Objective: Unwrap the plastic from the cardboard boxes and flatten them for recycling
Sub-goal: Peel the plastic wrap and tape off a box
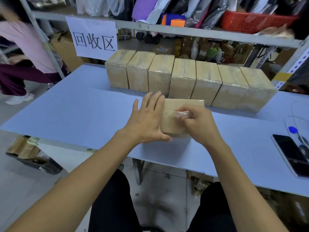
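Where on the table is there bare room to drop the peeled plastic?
The table is bare to the left of the left hand, out to its left edge. A narrower bare strip lies between the right hand and the phone. The back is crowded by the row of wrapped boxes.

Near box [177, 118]: left side hidden behind left hand [145, 121], right part behind right hand [199, 124]. Right fingertips buried in crumpled plastic [182, 114]; grip detail unclear. Phone [291, 154] cut by right edge. Blue-tipped thing [293, 130] beside it too blurred to name. Bystander [25, 47] cut by left edge, blurred. Red basket [255, 22] partly hidden, top right smeared. Under-table clutter indistinct.
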